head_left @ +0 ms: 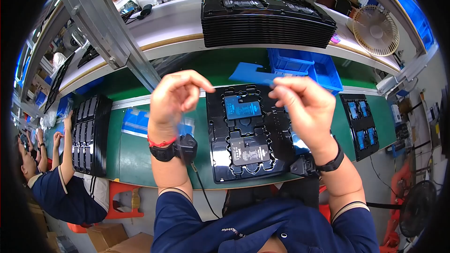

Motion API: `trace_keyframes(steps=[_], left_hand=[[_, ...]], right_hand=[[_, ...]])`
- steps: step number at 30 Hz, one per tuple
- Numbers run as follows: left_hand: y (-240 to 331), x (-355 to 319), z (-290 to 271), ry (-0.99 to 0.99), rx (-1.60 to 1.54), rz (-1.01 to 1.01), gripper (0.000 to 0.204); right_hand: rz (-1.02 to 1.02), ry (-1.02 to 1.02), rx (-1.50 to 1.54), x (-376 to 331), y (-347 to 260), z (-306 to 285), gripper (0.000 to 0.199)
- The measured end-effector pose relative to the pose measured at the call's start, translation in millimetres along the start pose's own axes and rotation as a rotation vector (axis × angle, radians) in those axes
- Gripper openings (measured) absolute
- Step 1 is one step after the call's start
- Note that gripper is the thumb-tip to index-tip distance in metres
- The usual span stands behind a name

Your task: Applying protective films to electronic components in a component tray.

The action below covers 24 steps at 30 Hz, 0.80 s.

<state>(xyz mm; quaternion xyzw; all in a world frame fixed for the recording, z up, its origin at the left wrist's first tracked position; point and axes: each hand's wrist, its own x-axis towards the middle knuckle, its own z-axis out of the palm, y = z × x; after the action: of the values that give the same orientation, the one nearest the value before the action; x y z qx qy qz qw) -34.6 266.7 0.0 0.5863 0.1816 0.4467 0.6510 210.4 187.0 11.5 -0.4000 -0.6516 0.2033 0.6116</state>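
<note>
My right hand [307, 110] pinches a blue film piece [250, 72] with a notched edge, held up above the far side of a black plastic tray [218, 157]. Left of the tray my left hand [176, 97] is raised, index finger pointing right and the other fingers curled in. A faint see-through smear shows below those fingers; what they hold, if anything, I cannot make out. In the tray lie a battery pack with blue film on top [242, 107] and a dark grey battery pack [250, 151]. My right forearm partly hides another blue-topped piece [300, 144].
Blue film sheets [135, 122] lie left of the tray. A tall stack of black trays [267, 23] sits on the shelf, beside a fan [376, 29]. Blue bins [323, 72] stand below. Another filled tray [360, 124] lies right. A co-worker [70, 187] sits left by stacked trays [91, 136].
</note>
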Motion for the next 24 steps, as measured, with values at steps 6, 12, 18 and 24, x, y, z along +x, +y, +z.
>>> trace_keyframes(steps=[6,12,18,24], left_hand=[[-9.9,-2.9,19.9,0.037,0.297,-0.109,0.03],[-1.1,-5.7,27.7,0.05,0.352,-0.115,0.023],[4.9,-6.6,28.6,-0.019,0.311,-0.13,0.02],[17.1,-16.0,4.8,0.278,0.392,0.08,0.025]], right_hand=[[-0.479,-0.273,-0.252,-3.4,-6.8,10.4,0.027],[0.56,-0.211,0.434,-9.7,-8.3,7.5,0.029],[0.648,-0.183,0.364,-14.7,-6.1,0.7,0.011],[0.889,-0.308,0.285,-37.2,-8.7,-19.4,0.011]])
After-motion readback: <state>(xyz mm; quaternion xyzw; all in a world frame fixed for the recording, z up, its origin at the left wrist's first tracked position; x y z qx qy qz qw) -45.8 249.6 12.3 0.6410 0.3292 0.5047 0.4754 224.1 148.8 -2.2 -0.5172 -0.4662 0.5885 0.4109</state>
